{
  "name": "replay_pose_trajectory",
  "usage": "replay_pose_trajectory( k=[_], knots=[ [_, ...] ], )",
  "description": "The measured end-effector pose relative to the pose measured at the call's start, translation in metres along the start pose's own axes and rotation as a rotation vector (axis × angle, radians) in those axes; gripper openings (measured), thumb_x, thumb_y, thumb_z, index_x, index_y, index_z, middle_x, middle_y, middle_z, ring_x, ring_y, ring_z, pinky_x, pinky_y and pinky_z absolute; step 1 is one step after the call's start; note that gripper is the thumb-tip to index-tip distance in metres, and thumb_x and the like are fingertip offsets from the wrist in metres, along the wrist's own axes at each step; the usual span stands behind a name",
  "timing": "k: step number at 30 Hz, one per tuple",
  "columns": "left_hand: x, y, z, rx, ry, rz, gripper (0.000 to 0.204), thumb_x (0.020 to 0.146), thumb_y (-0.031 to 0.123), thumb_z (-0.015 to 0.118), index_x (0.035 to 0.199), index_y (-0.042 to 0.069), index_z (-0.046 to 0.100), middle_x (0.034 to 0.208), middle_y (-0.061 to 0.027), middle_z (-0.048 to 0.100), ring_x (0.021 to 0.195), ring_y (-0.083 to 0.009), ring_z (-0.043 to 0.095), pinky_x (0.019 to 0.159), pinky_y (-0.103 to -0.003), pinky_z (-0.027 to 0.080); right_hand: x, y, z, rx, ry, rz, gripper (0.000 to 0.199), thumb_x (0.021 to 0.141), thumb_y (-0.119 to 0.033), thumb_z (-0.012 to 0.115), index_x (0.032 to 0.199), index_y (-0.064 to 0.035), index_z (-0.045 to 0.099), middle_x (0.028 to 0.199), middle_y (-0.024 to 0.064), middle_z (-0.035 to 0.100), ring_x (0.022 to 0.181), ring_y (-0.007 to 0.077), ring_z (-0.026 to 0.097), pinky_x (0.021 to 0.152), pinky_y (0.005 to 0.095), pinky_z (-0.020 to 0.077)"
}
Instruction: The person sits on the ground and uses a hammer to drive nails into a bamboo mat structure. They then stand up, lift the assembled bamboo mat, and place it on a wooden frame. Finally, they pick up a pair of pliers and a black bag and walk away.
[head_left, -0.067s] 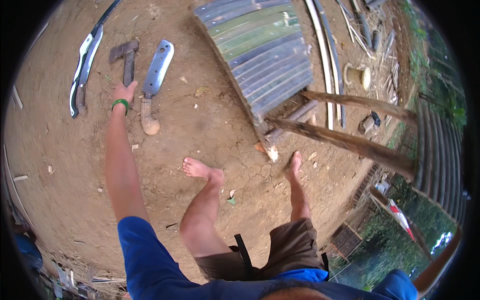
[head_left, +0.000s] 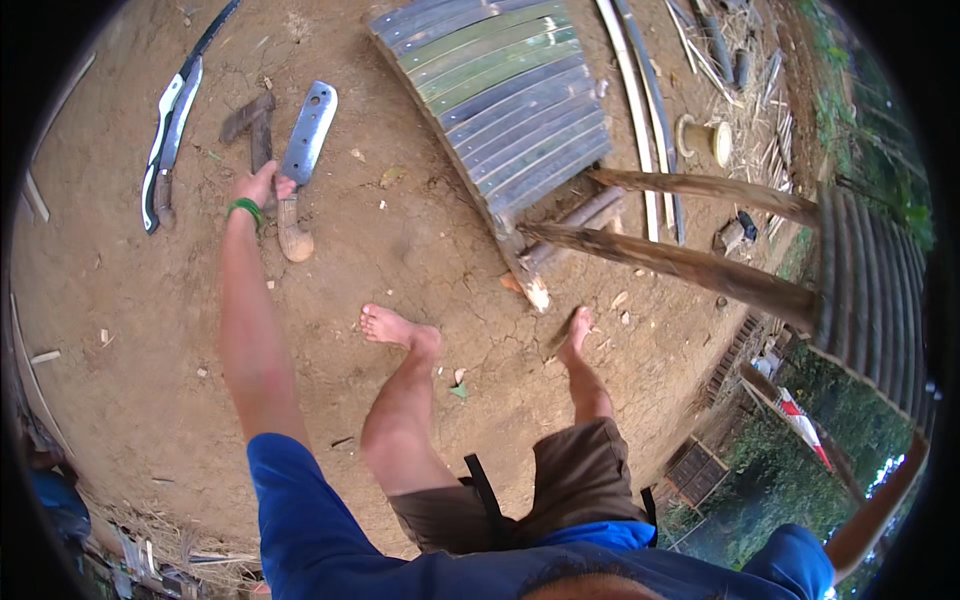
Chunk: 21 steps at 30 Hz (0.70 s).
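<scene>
My left hand (head_left: pixel 258 188), a green band at its wrist, is closed round the lower handle of a hammer (head_left: pixel 261 140) with a rusty, dark head. Its fingers reach across beside the wooden handle of a broad cleaver (head_left: pixel 308 135), which lies on the dirt with its holed steel blade pointing away; whether they touch it I cannot tell. Farther left lie a long black-and-white saw-like tool (head_left: pixel 160 135) and a knife (head_left: pixel 181 120) with a wooden handle, side by side. My right forearm (head_left: pixel 885 500) stretches out to the right edge, where its hand is out of sight.
A low platform of split bamboo slats (head_left: pixel 510 110) stands ahead, with wooden poles (head_left: pixel 680 270) running right to a corrugated sheet (head_left: pixel 875 300). Long strips (head_left: pixel 640 120), a pale spool-like object (head_left: pixel 705 140) and scattered sticks lie beyond. My bare feet (head_left: pixel 400 328) rest on bare earth.
The hammer has turned slightly and its head has come a little nearer. My left hand has shifted right, closer to the cleaver's handle. The whole view has shifted slightly.
</scene>
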<state>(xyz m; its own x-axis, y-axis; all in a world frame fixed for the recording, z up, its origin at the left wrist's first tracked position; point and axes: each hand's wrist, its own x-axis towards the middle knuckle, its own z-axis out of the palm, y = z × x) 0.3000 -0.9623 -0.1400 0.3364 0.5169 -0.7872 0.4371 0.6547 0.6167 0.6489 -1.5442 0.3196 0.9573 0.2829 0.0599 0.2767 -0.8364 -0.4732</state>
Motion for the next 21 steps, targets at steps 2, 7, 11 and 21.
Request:
replay_pose_trajectory(
  k=[2,7,11,21],
  knots=[
    [-0.044,-0.026,0.046,-0.082,-0.133,0.003,0.024,0.084,0.024,0.068,0.080,0.001,0.063,0.066,-0.0084,0.063,0.050,-0.0158,0.057,0.046,-0.030,0.048,0.026,-0.094,-0.161,-0.063,0.126,-0.118,0.066,0.102,-0.047,0.029,0.141,0.0048,0.042,0.149,0.0179,0.038,0.138,0.0269,0.036,0.117,0.0378,0.0235],
    [-0.251,-0.085,0.151,-0.234,0.098,-0.129,0.019,0.082,0.016,0.071,0.079,0.001,0.060,0.062,-0.0075,0.060,0.047,-0.0160,0.056,0.041,-0.030,0.046,0.100,-0.152,-0.337,0.052,0.012,-0.249,0.066,0.103,-0.047,0.025,0.139,0.0042,0.044,0.146,0.0170,0.042,0.136,0.0264,0.039,0.116,0.0386,0.0246],
    [-0.396,-0.141,0.235,-0.420,0.167,-0.100,0.024,0.080,0.016,0.075,0.085,-0.001,0.059,0.065,-0.0089,0.061,0.049,-0.0162,0.059,0.043,-0.030,0.048,0.136,-0.122,-0.395,0.255,-0.210,-0.239,0.066,0.103,-0.047,0.021,0.138,0.0037,0.046,0.144,0.0164,0.045,0.134,0.0260,0.042,0.116,0.0392,0.0255],
    [-0.456,-0.172,0.410,-0.209,0.670,0.288,0.051,0.078,0.017,0.078,0.109,-0.007,0.046,0.059,-0.0086,0.057,0.043,-0.0162,0.055,0.038,-0.030,0.041,0.143,-0.029,-0.433,0.303,-0.157,-0.414,0.058,0.102,-0.038,0.023,0.129,0.0022,0.054,0.131,0.0170,0.056,0.128,0.0279,0.049,0.114,0.0426,0.0309]
  ],
)
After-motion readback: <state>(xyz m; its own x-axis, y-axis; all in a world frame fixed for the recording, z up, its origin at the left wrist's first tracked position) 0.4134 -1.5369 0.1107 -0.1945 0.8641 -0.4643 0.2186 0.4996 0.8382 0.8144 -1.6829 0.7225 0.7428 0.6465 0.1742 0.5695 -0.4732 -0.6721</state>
